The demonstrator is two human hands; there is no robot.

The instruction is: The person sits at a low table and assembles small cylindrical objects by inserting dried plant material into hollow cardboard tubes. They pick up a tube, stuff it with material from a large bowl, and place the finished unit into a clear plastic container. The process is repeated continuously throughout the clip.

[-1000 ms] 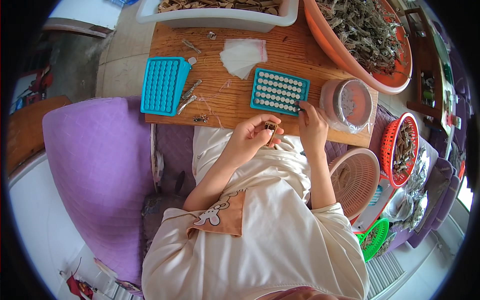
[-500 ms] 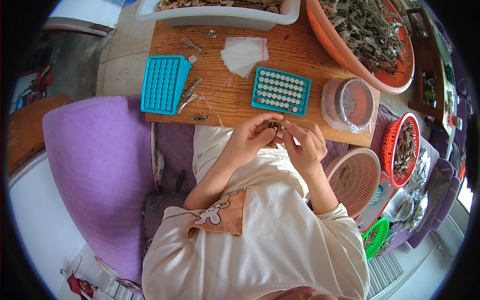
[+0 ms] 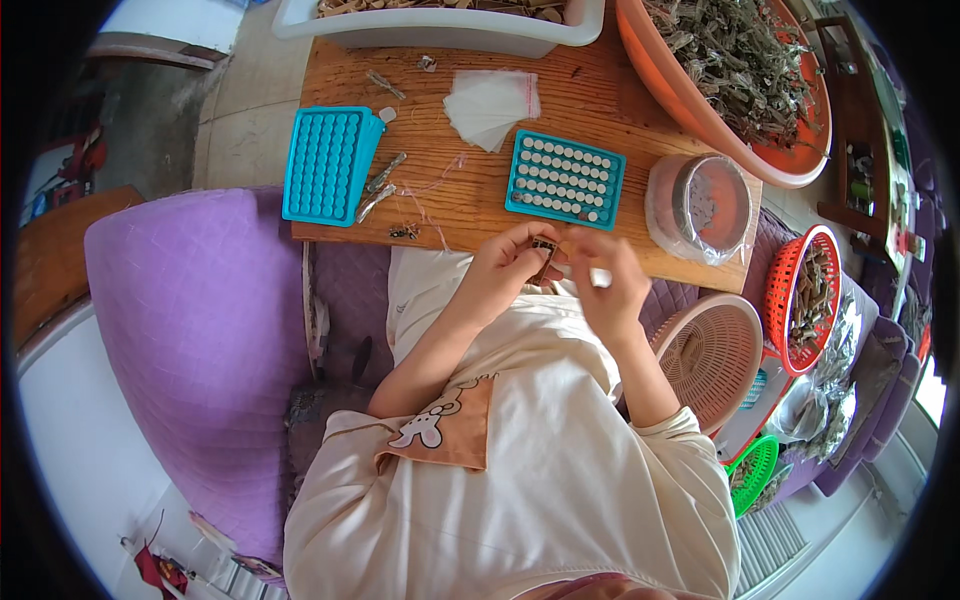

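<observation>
Above my lap, at the table's front edge, my left hand [image 3: 507,272] is closed on a small brown-and-gold piece [image 3: 545,243]; its exact kind cannot be made out. Just right of it is my right hand [image 3: 613,284], its fingers bent toward the piece and smeared by motion, so whether they hold anything is unclear. Beyond the hands sits a blue tray [image 3: 566,181] filled with rows of small white-topped round pieces, a few of them darker. A clear plastic-lined tub [image 3: 705,205] stands right of that tray.
Blue molded trays [image 3: 325,165] lie stacked at the table's left. Clear bags [image 3: 490,108] lie mid-table, near thin metallic strips [image 3: 377,200]. A white bin [image 3: 440,38] and an orange basin [image 3: 660,90] stand at the back. Baskets, one pink [image 3: 708,355], one red [image 3: 808,300], are at my right.
My right hand has drawn slightly back from the small piece and is now blurred. My left hand keeps its hold, with the piece tilted a little differently.
</observation>
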